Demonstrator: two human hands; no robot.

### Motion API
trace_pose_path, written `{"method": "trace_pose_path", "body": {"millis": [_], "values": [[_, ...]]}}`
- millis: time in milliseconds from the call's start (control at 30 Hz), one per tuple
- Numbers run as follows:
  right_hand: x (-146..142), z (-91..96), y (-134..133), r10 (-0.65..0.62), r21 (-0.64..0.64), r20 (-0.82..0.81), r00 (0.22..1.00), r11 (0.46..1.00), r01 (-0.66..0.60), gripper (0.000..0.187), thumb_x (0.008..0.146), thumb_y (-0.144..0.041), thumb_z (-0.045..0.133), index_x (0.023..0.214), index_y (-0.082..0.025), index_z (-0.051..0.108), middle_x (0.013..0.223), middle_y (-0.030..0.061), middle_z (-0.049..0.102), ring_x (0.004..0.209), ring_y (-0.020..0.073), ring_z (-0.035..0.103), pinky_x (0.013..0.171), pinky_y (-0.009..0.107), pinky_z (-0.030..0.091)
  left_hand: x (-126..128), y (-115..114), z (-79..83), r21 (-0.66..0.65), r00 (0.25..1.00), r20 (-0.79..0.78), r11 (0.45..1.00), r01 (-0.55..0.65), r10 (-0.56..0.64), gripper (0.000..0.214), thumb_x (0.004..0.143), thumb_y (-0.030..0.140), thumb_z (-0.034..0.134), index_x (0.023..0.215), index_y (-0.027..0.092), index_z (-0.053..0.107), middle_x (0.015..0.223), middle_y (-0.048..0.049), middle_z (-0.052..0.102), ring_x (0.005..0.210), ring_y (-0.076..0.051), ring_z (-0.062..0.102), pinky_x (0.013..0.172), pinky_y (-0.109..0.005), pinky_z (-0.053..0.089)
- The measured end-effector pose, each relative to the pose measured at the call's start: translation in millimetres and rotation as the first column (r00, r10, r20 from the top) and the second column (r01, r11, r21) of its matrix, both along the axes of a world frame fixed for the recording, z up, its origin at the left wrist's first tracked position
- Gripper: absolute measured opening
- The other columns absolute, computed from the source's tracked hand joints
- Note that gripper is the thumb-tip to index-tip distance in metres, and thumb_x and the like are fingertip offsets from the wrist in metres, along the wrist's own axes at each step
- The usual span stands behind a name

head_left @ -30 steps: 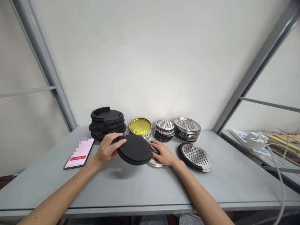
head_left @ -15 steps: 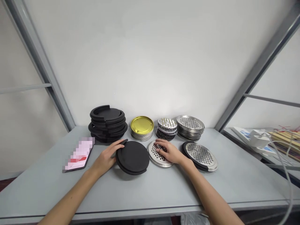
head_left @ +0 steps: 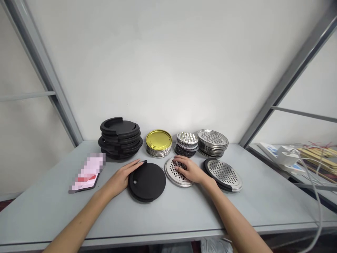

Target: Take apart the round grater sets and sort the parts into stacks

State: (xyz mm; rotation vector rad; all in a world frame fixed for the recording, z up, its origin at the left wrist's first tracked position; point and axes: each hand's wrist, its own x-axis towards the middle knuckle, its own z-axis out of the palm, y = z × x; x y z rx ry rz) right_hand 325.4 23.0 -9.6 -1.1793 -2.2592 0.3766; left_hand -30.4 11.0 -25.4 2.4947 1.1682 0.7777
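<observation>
Left hand (head_left: 123, 177) lying open and flat on the table (head_left: 168, 214), fingertips touching the near-left rim of the black disc (head_left: 146, 181); gripping nothing. Black disc lying flat on the table, just in front of the gold lid stack (head_left: 159, 142), small pale hole showing near its left side. Right hand (head_left: 190, 169) resting open, palm down, fingers spread over the loose perforated metal plate (head_left: 176, 173), pressing rather than gripping. Plate sitting flat between the black disc and the assembled strainer (head_left: 223, 174), close to the disc's rim but contact impossible to confirm.

Standing at the back: black disc stack (head_left: 120, 137), spiked plate stack (head_left: 186, 143), perforated plate stack (head_left: 212, 142). Phone (head_left: 88, 173) lying at left, screen blurred.

Risks, as judgement: thin metal plate probably hard to lift from a flat surface, so sliding toward the disc or strainer and knocking them seems possible. Black disc stack looking uneven, so a bump from the left forearm possibly toppling it. Plate edges possibly sharp under pressing fingers. Seating the plate crooked in the disc also conceivable if rims misalign.

Writing: no brand, label or legible text anywhere; phone screen unreadable.
</observation>
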Motion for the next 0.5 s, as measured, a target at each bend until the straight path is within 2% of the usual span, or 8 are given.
{"method": "trace_pose_path", "body": {"millis": [133,233,400,500], "values": [[0.2,0.5,-0.8,0.005,0.003,0.008,1.000,1.000,-0.005,0.035,0.089,-0.033,0.055,0.119,-0.017,0.065,0.129,0.0148,0.059,0.120,0.0276,0.055,0.103,0.045,0.042,4.4,-4.8,8.2,0.097,0.996,0.072,0.993,-0.062,0.055,0.043,0.095,0.018,0.039,0.134,0.028,0.053,0.136,-0.0031,0.055,0.125,-0.022,0.053,0.108,-0.039,0.042],[-0.8,-0.3,-0.6,-0.002,0.022,0.003,1.000,1.000,0.002,0.034,0.089,-0.033,0.055,0.118,-0.017,0.065,0.128,0.0150,0.060,0.118,0.0275,0.056,0.102,0.045,0.043,9.4,-12.4,17.0,0.099,0.997,0.073,0.995,-0.026,0.019,0.034,0.092,0.035,0.054,0.123,0.024,0.061,0.128,-0.0068,0.061,0.119,-0.026,0.056,0.105,-0.042,0.045],[-2.9,2.3,-2.4,-0.004,0.043,-0.026,1.000,0.999,0.005,0.028,0.090,-0.033,0.054,0.107,-0.017,0.070,0.118,0.0134,0.066,0.112,0.0269,0.059,0.100,0.045,0.044,14.4,-17.7,22.6,-0.020,0.991,-0.044,0.992,0.128,-0.129,0.067,0.068,0.054,0.078,0.125,0.025,0.059,0.138,-0.0109,0.053,0.132,-0.034,0.042,0.109,-0.051,0.037],[-1.7,7.9,-7.1,0.044,-0.043,0.006,0.999,0.998,-0.044,0.041,0.084,-0.043,0.061,0.116,-0.017,0.067,0.129,0.0152,0.060,0.120,0.0301,0.055,0.104,0.048,0.041,15.1,-16.2,20.1,-0.073,0.990,-0.048,0.989,0.128,-0.132,0.072,0.065,0.057,0.079,0.126,0.026,0.059,0.142,-0.0112,0.050,0.136,-0.034,0.037,0.111,-0.053,0.034]]}}
